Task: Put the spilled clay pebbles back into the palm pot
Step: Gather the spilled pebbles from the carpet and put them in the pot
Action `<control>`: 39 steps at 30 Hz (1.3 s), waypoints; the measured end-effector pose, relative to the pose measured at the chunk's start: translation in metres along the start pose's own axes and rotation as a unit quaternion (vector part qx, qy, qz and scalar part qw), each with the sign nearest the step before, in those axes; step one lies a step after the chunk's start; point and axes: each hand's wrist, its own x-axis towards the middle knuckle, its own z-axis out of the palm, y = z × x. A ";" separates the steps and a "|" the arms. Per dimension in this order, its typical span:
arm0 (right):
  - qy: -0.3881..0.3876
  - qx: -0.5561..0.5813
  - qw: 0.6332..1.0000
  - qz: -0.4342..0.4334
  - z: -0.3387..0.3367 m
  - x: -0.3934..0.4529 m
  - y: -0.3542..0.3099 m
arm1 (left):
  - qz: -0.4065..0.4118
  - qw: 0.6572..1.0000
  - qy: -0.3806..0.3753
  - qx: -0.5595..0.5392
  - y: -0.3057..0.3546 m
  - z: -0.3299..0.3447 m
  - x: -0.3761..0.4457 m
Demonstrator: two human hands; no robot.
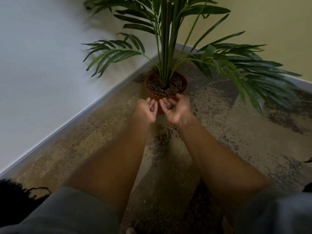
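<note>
Both hands hovered side by side just on the near side of the palm pot (166, 86), a round terracotta-coloured pot standing on the floor in the far corner of the room. The right hand (175, 108) was cupped palm-up, its grip loosely curled around a few small, rounded, dark brown clay pebbles (169, 106). The left hand (146, 109) was half curled too, and seemed to cradle a pebble or two, though blur made that hard to tell. The pot's mouth lay just beyond the fingertips, slightly farther and about equally close to either hand, already heaped with pebbles around the green stems. More spilled pebbles (158, 146) lay scattered on the mottled carpet (104, 132) nearer the person, between the forearms, beside a fallen leaf (164, 149).
</note>
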 end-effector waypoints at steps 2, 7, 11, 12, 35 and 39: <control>0.006 -0.009 1.000 -0.014 0.019 0.004 -0.006 | 0.021 0.999 -0.026 0.029 0.012 0.020 0.002; -0.017 0.013 0.999 -0.043 0.055 0.009 -0.014 | 0.038 0.993 -0.091 0.065 0.034 0.054 0.010; -0.059 0.046 0.996 -0.047 0.060 0.010 -0.020 | 0.004 0.983 -0.180 0.043 0.045 0.059 0.012; -0.063 0.058 0.995 -0.051 0.058 0.010 -0.021 | 0.004 0.984 -0.171 0.042 0.046 0.059 0.012; 0.071 -0.580 0.812 0.002 -0.053 0.013 0.029 | 0.044 0.846 0.013 0.531 -0.040 -0.075 0.024; -0.005 -0.834 0.549 -0.056 -0.079 0.011 0.044 | 0.050 0.742 0.011 0.668 -0.059 -0.091 0.023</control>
